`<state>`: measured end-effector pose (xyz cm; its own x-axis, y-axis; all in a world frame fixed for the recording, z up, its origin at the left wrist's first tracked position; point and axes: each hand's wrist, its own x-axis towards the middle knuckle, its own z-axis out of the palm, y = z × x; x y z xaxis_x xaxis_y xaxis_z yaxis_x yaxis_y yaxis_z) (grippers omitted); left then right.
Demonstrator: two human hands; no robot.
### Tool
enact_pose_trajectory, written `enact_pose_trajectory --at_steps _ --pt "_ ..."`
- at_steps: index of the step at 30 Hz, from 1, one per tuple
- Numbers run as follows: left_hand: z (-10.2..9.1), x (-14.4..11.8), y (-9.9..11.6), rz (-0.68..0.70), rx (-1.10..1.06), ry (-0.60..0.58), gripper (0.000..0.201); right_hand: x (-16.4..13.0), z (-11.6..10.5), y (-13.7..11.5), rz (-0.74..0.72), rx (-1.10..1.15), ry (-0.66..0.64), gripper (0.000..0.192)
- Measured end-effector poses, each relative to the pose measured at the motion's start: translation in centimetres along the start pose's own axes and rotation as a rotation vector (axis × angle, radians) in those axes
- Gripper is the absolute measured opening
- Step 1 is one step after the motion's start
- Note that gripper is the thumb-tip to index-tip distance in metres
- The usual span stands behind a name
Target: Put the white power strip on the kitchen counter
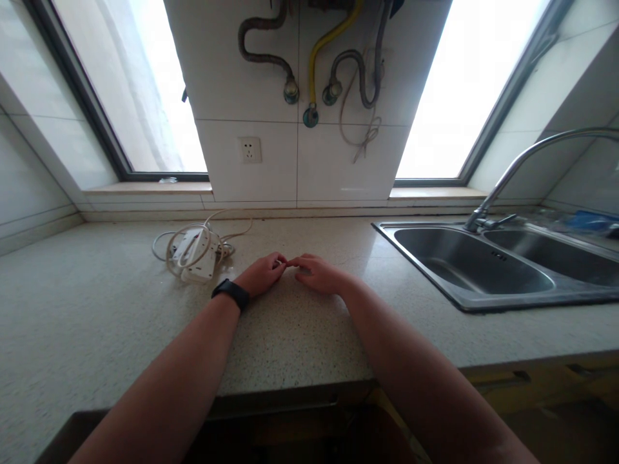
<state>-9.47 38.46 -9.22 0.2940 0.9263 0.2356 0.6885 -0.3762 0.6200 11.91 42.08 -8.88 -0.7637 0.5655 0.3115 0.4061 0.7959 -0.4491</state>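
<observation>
My left hand and my right hand rest on the speckled countertop, side by side in the middle. Their fingers are curled and the fingertips of both hands meet in a pinch. Whether anything small lies between the fingertips is too small to tell. A black wristband sits on my left wrist. Nearest on the left, a hand's width from my left hand, lies a white power strip wrapped in its coiled cable.
A steel double sink with a curved faucet is set into the counter at the right. On the tiled back wall are a socket and several hoses and pipes. Bright windows flank the wall.
</observation>
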Motion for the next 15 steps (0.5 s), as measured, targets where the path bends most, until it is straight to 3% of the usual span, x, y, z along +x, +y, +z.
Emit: enact_pose_trajectory --at_steps 15 --pt "0.07 0.0 0.03 -0.014 -0.042 0.004 0.035 0.01 -0.11 -0.34 -0.016 0.006 0.019 0.047"
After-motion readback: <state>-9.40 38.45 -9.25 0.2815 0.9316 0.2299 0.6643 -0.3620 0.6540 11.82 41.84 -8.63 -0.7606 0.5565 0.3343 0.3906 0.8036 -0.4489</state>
